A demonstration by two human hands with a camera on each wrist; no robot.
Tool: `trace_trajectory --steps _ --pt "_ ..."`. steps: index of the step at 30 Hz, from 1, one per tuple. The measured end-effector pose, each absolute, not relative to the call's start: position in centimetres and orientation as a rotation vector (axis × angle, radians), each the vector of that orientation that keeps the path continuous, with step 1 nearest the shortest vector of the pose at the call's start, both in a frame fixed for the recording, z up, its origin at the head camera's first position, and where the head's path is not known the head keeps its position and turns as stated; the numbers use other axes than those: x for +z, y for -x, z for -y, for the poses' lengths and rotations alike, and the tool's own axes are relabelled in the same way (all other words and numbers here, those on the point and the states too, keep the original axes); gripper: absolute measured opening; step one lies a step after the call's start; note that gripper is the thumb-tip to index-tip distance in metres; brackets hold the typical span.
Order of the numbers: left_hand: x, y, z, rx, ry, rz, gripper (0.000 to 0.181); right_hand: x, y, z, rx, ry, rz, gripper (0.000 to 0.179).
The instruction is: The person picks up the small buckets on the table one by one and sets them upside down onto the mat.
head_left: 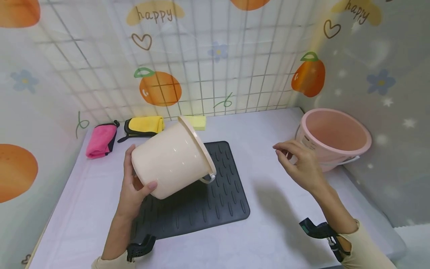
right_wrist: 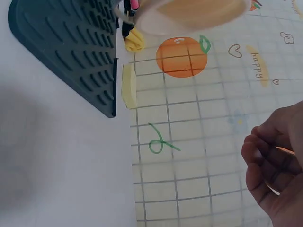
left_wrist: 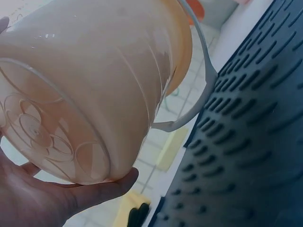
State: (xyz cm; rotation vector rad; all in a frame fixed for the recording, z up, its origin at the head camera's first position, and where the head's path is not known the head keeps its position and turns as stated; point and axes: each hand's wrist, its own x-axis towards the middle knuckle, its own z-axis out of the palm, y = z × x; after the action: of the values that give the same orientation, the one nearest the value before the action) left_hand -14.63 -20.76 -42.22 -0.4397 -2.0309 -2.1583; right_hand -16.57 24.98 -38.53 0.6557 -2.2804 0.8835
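Observation:
A cream bucket [head_left: 171, 158] is tipped on its side above a dark ribbed mat [head_left: 231, 190], its mouth facing right. My left hand [head_left: 131, 194] grips it at the base, thumb against the lower wall. The left wrist view shows the bucket's patterned underside and its pale handle [left_wrist: 207, 90] hanging over the mat. My right hand [head_left: 304, 166] is raised at the right with fingers loosely bent and nothing in them. In the head view it overlaps a pink bucket [head_left: 324, 155] that stands upright.
Along the back lie a folded pink cloth [head_left: 102, 140], a folded yellow cloth [head_left: 146, 124] and a pale yellow sponge [head_left: 198, 122], partly behind the cream bucket's rim. A printed wall covering [head_left: 235, 74] closes off the back and sides of the table.

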Motion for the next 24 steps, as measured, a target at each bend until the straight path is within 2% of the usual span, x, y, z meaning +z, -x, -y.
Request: trace_trajectory --steps 10,24 --pt "-40.7 11.9 23.3 -2.107 0.350 2.002 0.107 -38.3 16.8 -26.2 0.799 -0.654 2.330 0.023" --pt "-38.8 10.3 26.7 -2.064 0.269 2.008 0.112 -38.0 17.0 -27.3 0.696 -0.612 2.402 0.020"
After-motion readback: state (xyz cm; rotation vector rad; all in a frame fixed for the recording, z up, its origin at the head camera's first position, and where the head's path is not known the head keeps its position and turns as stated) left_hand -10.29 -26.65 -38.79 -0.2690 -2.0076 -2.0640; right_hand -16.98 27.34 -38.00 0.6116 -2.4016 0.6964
